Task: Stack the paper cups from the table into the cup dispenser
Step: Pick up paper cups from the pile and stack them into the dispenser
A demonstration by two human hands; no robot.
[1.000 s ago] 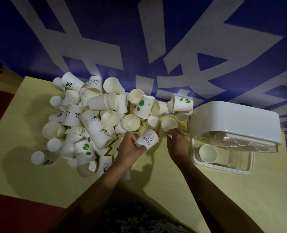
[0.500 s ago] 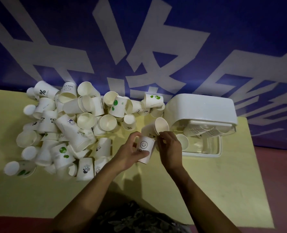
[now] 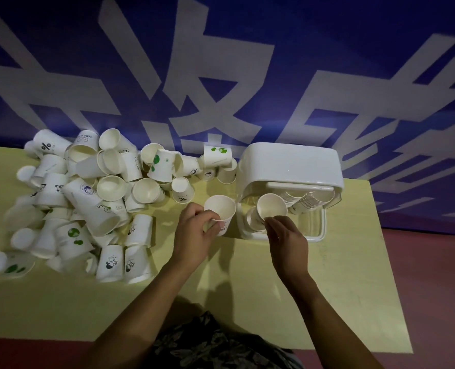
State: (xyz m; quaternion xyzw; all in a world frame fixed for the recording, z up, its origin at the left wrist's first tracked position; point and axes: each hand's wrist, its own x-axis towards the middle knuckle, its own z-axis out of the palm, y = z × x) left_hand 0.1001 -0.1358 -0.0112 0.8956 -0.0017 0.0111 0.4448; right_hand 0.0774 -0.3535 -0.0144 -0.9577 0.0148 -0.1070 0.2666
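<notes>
Gripping: the right hand [image 3: 287,243] pinched the near rim of a paper cup [image 3: 270,207], mouth up, right of frame centre.
Left grip: the left hand [image 3: 194,233] curled round a second cup [image 3: 221,213], just left of it.
Dispenser: the cup dispenser [image 3: 290,169] stood behind, nested stacks lying under its lid.
Pile: loose cups [image 3: 88,198] crowded the left of the table [image 3: 341,288].
Risk: a rim pinch could crush the lip or tilt the cup, so it might jam instead of nesting.
</notes>
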